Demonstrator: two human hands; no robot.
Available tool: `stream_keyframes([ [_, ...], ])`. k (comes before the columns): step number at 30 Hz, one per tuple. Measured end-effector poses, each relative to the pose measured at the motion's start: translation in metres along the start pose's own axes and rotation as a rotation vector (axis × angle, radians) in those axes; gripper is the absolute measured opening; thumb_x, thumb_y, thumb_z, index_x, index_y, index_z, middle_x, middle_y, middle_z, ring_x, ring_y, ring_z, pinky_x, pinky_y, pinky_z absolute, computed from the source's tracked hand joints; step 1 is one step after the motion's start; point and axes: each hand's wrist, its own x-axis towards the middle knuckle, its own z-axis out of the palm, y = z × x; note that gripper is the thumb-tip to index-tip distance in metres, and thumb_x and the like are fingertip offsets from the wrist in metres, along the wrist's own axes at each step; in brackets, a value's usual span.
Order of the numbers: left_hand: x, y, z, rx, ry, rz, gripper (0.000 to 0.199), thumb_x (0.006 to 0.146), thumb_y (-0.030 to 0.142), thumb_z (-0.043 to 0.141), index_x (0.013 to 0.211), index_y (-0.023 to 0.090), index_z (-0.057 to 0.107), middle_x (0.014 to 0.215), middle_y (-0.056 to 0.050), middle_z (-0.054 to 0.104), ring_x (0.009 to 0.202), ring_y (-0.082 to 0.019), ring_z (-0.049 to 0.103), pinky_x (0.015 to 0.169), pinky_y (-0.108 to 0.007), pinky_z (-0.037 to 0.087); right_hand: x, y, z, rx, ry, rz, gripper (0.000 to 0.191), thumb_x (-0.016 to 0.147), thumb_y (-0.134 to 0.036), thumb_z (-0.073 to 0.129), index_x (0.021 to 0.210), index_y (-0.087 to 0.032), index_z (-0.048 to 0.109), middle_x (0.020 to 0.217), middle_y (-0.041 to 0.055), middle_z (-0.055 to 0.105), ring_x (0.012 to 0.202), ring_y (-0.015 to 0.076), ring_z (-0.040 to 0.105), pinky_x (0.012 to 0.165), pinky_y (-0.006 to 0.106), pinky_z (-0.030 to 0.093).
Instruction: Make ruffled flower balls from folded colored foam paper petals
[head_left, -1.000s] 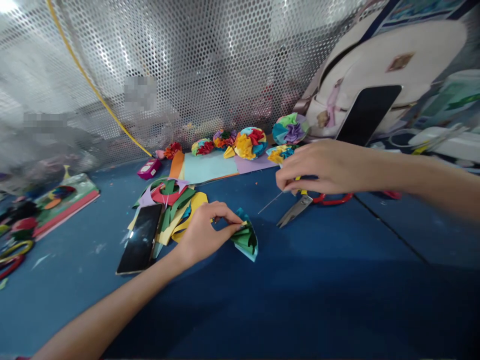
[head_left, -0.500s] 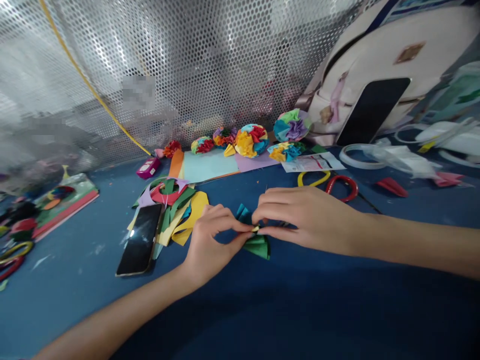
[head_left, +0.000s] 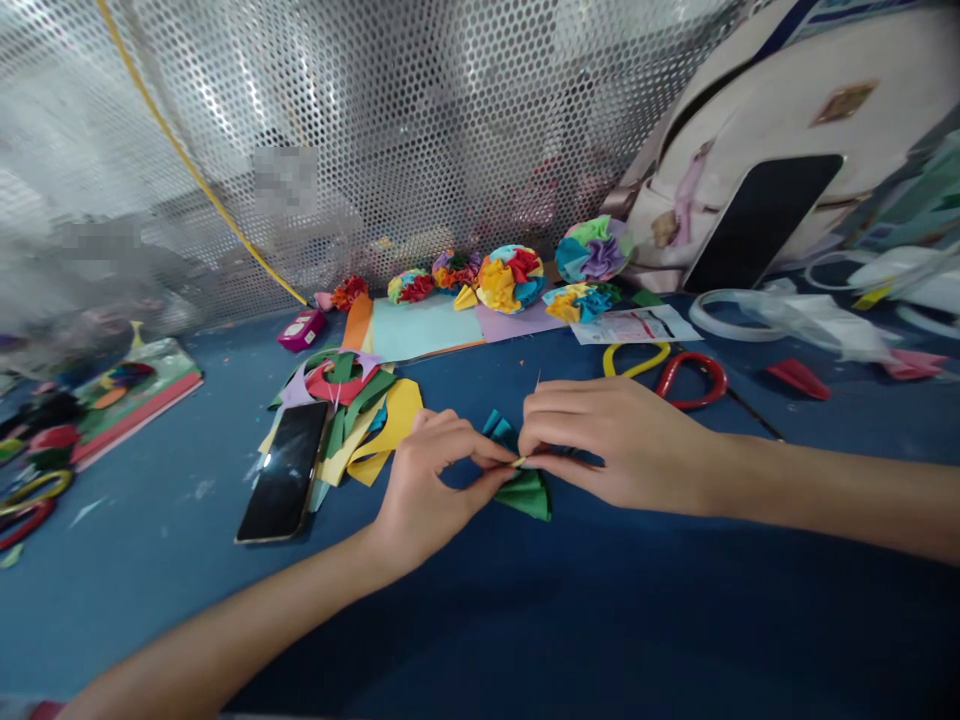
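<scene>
One fan (head_left: 529,496), pleated, green and blue, between left hand (head_left: 435,478) and right hand (head_left: 609,440), its yellow middle pinched in the fingertips of both. One pair of scissors (head_left: 722,378), red and yellow handles, partly hidden behind the right hand.

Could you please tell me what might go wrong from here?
The thin, needle-like tip by the right hand might prick it. The pleated piece, pinched in the left hand, could slip and unfold. The scissors, partly hidden behind the right hand, may get knocked.
</scene>
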Motion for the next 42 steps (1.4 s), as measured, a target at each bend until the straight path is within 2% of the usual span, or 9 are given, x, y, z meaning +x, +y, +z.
stream_keyframes([
  [6,0.000,0.002,0.000,0.000,0.004,0.000,0.011,0.085,0.013,0.081,0.081,0.022,0.077,0.071,0.003,0.073,0.067,-0.014,0.058,0.076,-0.035,0.039,0.000,0.000,-0.001,-0.005,-0.005,-0.008,0.018,0.101,-0.018,0.057,0.084,-0.020,0.062,0.080,-0.0002,0.067,0.074,0.0148,0.058,0.068,0.028,0.040],
  [12,0.001,-0.003,-0.001,0.045,-0.012,0.039,0.011,0.086,0.013,0.082,0.090,0.022,0.076,0.074,0.003,0.071,0.073,-0.016,0.060,0.075,-0.033,0.038,0.000,0.003,-0.002,0.057,-0.089,0.101,0.010,0.097,-0.021,0.062,0.087,-0.021,0.064,0.082,-0.0027,0.065,0.070,0.0124,0.059,0.060,0.026,0.035],
  [18,0.003,-0.006,-0.011,0.169,0.026,0.341,0.014,0.090,0.033,0.080,0.094,0.021,0.075,0.090,-0.002,0.073,0.080,-0.016,0.062,0.080,-0.035,0.037,-0.001,0.005,-0.002,0.149,-0.140,0.213,0.005,0.092,-0.021,0.064,0.088,-0.022,0.065,0.085,-0.0034,0.066,0.071,0.0122,0.060,0.061,0.025,0.036],
  [21,0.003,-0.003,-0.015,0.300,0.005,0.467,0.005,0.093,0.023,0.077,0.093,0.021,0.073,0.087,0.000,0.075,0.077,-0.016,0.061,0.081,-0.036,0.036,-0.002,0.005,-0.001,0.176,-0.148,0.232,0.005,0.092,-0.021,0.064,0.088,-0.022,0.064,0.087,-0.0029,0.066,0.072,0.0126,0.061,0.063,0.026,0.037],
  [26,0.003,0.001,-0.019,0.476,0.018,0.582,0.009,0.092,0.012,0.073,0.093,0.019,0.067,0.085,0.000,0.077,0.075,-0.016,0.064,0.083,-0.037,0.037,0.000,0.009,0.000,0.219,-0.142,0.240,0.009,0.095,-0.026,0.062,0.088,-0.022,0.063,0.088,-0.0013,0.066,0.074,0.0142,0.061,0.064,0.027,0.037],
  [30,0.007,0.000,-0.023,0.463,0.016,0.543,0.014,0.089,0.008,0.071,0.095,0.019,0.065,0.085,0.002,0.078,0.073,-0.015,0.065,0.082,-0.037,0.038,0.004,0.017,-0.001,0.307,-0.049,0.279,0.018,0.102,-0.035,0.057,0.092,-0.022,0.064,0.091,0.0015,0.067,0.078,0.0159,0.061,0.069,0.029,0.042],
  [32,0.009,-0.001,-0.024,0.424,-0.009,0.506,0.015,0.088,0.008,0.070,0.096,0.020,0.065,0.084,0.003,0.078,0.073,-0.015,0.065,0.082,-0.036,0.039,0.005,0.020,-0.001,0.379,-0.011,0.331,0.013,0.100,-0.034,0.060,0.103,-0.022,0.064,0.098,0.0025,0.069,0.082,0.0160,0.063,0.071,0.029,0.046],
  [35,0.011,-0.004,-0.025,0.336,-0.057,0.480,0.016,0.088,0.007,0.069,0.096,0.020,0.065,0.085,0.002,0.078,0.076,-0.015,0.067,0.082,-0.035,0.042,0.005,0.023,0.002,0.454,-0.027,0.359,0.018,0.098,-0.029,0.063,0.115,-0.023,0.064,0.106,0.0024,0.072,0.086,0.0160,0.066,0.075,0.029,0.050],
  [42,0.012,-0.010,-0.023,0.126,-0.110,0.392,0.017,0.088,0.004,0.063,0.099,0.018,0.068,0.092,-0.005,0.076,0.088,-0.016,0.070,0.082,-0.030,0.054,0.005,0.017,0.008,0.494,-0.013,0.329,0.011,0.094,-0.026,0.063,0.102,-0.023,0.070,0.097,0.0024,0.074,0.083,0.0174,0.068,0.076,0.030,0.052],
])
